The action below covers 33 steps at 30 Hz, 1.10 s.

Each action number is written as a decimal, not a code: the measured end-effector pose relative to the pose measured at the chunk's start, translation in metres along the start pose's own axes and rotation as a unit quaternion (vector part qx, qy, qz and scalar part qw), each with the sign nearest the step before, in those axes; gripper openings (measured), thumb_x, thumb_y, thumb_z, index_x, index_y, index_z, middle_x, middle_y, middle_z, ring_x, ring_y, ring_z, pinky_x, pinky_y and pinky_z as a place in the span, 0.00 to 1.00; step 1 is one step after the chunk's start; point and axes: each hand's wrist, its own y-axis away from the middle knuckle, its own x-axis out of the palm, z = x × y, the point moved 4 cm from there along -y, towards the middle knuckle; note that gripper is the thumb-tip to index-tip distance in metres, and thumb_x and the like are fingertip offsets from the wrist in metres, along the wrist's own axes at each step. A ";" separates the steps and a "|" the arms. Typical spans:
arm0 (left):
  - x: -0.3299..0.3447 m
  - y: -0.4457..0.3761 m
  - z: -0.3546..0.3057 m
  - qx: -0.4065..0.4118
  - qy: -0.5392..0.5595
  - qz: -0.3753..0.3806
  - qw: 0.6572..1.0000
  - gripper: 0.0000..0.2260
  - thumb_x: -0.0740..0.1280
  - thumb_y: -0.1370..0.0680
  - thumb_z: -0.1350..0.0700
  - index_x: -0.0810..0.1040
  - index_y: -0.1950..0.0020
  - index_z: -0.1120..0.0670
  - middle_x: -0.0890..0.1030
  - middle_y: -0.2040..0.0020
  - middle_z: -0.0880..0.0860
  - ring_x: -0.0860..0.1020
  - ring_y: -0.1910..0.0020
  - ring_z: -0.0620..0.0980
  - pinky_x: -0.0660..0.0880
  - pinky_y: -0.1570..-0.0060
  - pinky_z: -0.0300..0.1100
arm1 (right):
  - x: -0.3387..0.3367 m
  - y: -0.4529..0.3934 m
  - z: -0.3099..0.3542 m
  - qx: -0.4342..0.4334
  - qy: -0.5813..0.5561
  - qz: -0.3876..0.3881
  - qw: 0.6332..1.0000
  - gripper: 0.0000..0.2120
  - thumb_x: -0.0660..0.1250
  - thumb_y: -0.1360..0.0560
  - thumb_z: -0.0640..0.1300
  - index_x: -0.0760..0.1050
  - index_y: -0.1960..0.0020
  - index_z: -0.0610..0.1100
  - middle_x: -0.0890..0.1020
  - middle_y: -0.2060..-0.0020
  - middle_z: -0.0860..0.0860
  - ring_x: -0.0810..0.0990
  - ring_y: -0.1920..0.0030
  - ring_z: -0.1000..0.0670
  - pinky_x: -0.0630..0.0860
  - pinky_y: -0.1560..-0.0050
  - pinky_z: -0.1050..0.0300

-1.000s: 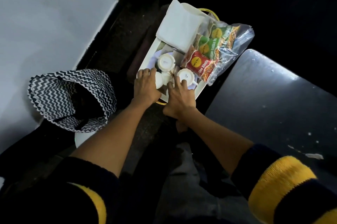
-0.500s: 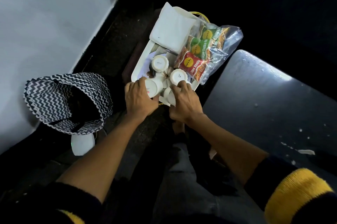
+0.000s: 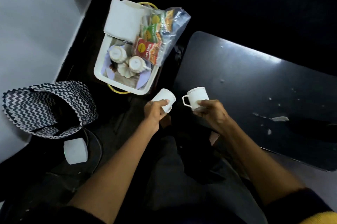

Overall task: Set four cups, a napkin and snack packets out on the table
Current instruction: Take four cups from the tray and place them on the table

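Observation:
My left hand (image 3: 155,112) grips a white cup (image 3: 165,98) below the white tray (image 3: 102,76). My right hand (image 3: 209,112) holds a second white cup (image 3: 196,97) by its body, handle pointing left, at the near-left edge of the dark table (image 3: 255,86). Two more white cups (image 3: 117,54) (image 3: 136,63) stand upside down in the tray. A folded white napkin (image 3: 122,19) lies across the tray's far end. A clear bag of red and green snack packets (image 3: 155,39) rests on the tray's right side.
A zigzag-patterned black and white bag (image 3: 47,108) stands open on the left. A white block (image 3: 75,150) sits below it. A pale wall runs along the left. The table carries a few white specks and scraps on its right part.
Both hands have lifted a cup each out of the tray and drawn back toward me and to the right. Two cups stay in the tray.

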 end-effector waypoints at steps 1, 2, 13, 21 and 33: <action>0.015 0.008 0.013 -0.021 0.009 0.015 1.000 0.15 0.73 0.30 0.63 0.79 0.44 0.61 0.82 0.46 0.60 0.82 0.49 0.58 0.82 0.49 0.52 | -0.023 0.002 -0.003 0.007 -0.026 0.009 1.000 0.21 0.71 0.39 0.36 0.78 0.48 0.30 0.82 0.55 0.38 0.82 0.54 0.40 0.82 0.54 0.49; 0.029 0.016 0.025 -0.036 0.001 0.030 0.999 0.14 0.72 0.29 0.64 0.79 0.44 0.61 0.82 0.48 0.58 0.82 0.50 0.56 0.80 0.52 0.47 | -0.048 0.003 -0.006 0.008 -0.049 0.010 0.999 0.26 0.71 0.40 0.34 0.76 0.42 0.29 0.81 0.51 0.37 0.82 0.50 0.40 0.83 0.51 0.47; 0.177 0.049 0.147 0.009 -0.247 0.057 0.967 0.27 0.76 0.35 0.69 0.74 0.39 0.58 0.82 0.47 0.57 0.81 0.55 0.52 0.80 0.58 0.42 | -0.247 0.021 -0.013 -0.030 0.234 -0.096 0.967 0.42 0.71 0.52 0.40 0.75 0.37 0.40 0.82 0.45 0.45 0.80 0.50 0.46 0.73 0.64 0.61; 0.228 0.038 0.182 0.135 -0.513 0.047 0.846 0.32 0.78 0.41 0.61 0.76 0.39 0.45 0.79 0.40 0.48 0.78 0.42 0.52 0.79 0.41 0.48 | -0.307 -0.006 -0.019 -0.054 0.459 -0.092 0.882 0.39 0.69 0.49 0.42 0.73 0.36 0.51 0.79 0.46 0.50 0.78 0.41 0.42 0.78 0.48 0.54; 0.262 0.005 0.190 0.294 -0.533 -0.061 0.791 0.39 0.83 0.37 0.51 0.63 0.34 0.50 0.72 0.34 0.55 0.74 0.37 0.58 0.77 0.43 0.52 | -0.310 -0.052 -0.026 -0.139 0.546 -0.194 0.803 0.39 0.81 0.41 0.48 0.63 0.39 0.46 0.71 0.39 0.47 0.72 0.37 0.43 0.77 0.50 0.46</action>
